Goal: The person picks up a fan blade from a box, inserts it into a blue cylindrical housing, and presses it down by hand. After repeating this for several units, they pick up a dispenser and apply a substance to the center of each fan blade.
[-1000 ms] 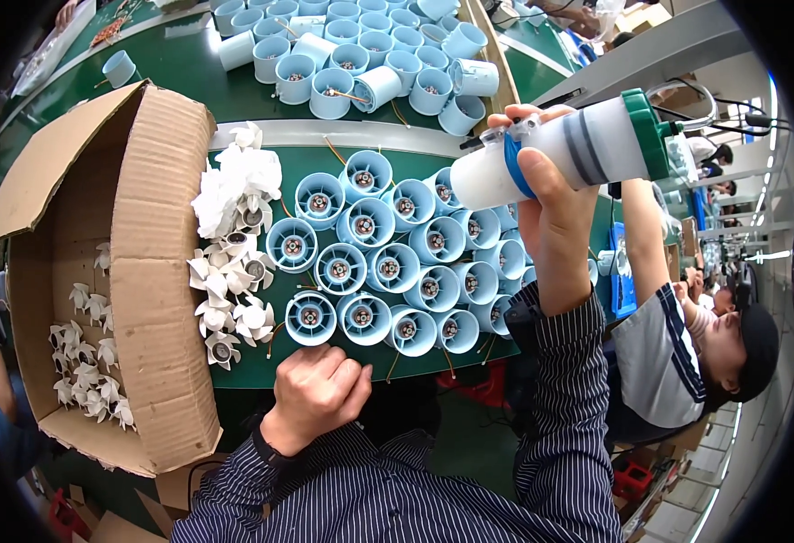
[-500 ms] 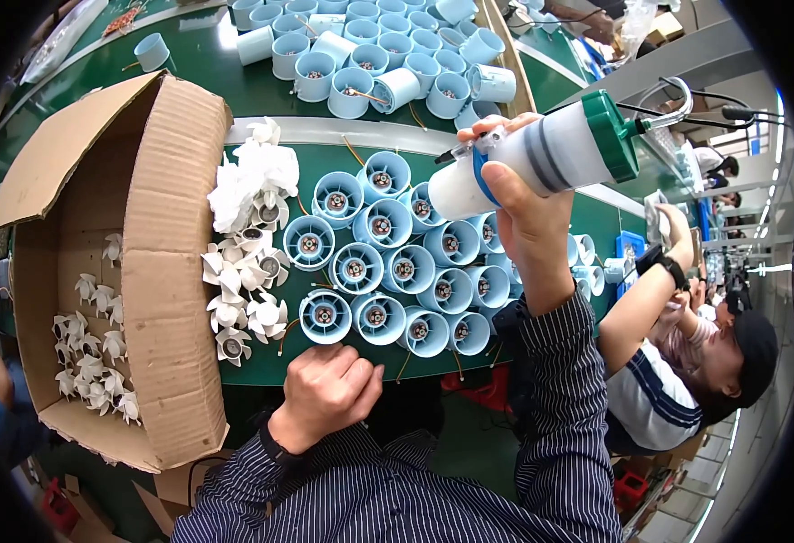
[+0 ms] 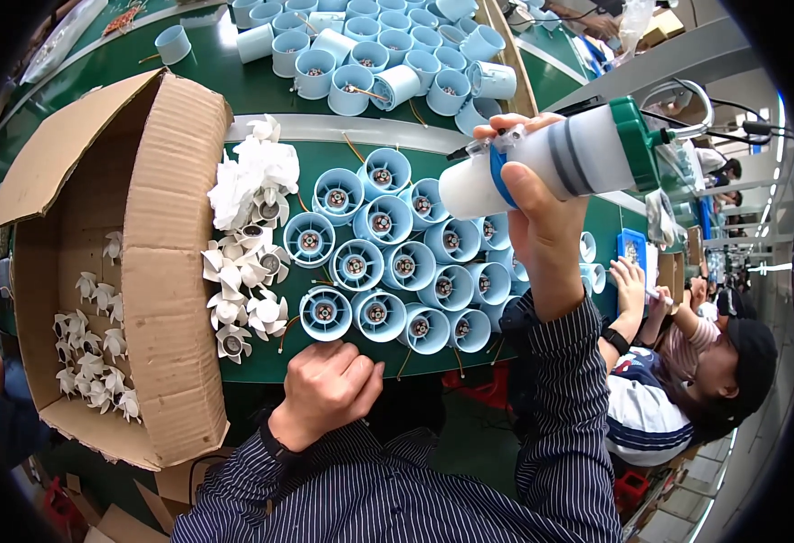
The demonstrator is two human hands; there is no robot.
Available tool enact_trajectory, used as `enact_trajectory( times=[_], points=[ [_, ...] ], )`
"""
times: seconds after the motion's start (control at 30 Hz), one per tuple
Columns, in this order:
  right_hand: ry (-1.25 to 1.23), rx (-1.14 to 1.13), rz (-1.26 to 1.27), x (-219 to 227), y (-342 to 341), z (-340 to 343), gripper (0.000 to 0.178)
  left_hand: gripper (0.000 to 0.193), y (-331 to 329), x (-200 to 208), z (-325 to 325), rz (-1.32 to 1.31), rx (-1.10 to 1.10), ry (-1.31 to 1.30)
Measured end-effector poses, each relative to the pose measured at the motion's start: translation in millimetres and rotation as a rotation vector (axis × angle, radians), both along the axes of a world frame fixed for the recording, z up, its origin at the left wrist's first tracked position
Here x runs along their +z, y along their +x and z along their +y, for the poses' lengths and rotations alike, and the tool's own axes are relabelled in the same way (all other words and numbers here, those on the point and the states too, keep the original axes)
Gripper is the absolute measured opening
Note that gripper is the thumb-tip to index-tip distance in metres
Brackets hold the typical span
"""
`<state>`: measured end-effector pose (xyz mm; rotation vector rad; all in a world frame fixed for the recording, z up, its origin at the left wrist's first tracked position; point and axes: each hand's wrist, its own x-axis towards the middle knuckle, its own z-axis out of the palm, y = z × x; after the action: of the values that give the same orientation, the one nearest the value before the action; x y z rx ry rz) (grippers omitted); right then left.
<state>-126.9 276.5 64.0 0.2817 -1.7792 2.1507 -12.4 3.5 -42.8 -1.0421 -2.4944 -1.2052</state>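
My right hand (image 3: 546,231) grips a white dispensing cartridge (image 3: 598,136) with a green cap, grey bands and a blue ring. It is tilted, its cap end up to the right, above the right part of a cluster of light-blue round fan housings (image 3: 382,256). These stand open side up, with metal-and-copper motor parts at their centres. Closed in a fist, my left hand (image 3: 329,387) rests at the table's near edge, just below the front-left housing (image 3: 325,313). Nothing shows in its curled fingers. White fan impellers (image 3: 245,271) are heaped left of the housings.
On the left, a cardboard box (image 3: 176,271) lies open, with more white impellers inside. Many blue housings (image 3: 352,90) crowd the far side of the green table, and one housing (image 3: 172,43) sits apart. A hose (image 3: 700,113) is at the cap. Co-workers (image 3: 650,407) sit to the right.
My right hand and the cartridge have shifted slightly right and down. The lone far housing has moved a little right. The nearby co-worker's raised arm has come down. My left fist stays put.
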Motion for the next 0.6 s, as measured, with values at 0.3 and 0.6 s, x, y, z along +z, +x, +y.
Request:
enact_trajectory(
  times=[0.3, 0.6],
  points=[
    [-0.047, 0.129, -0.024, 7, 33, -14, 0.054, 0.030, -1, 3, -1, 0.019, 0.003, -0.016],
    [-0.008, 0.147, -0.124, -17, 43, -25, 0.064, 0.030, -1, -1, -1, 0.023, 0.001, -0.002]
  ],
)
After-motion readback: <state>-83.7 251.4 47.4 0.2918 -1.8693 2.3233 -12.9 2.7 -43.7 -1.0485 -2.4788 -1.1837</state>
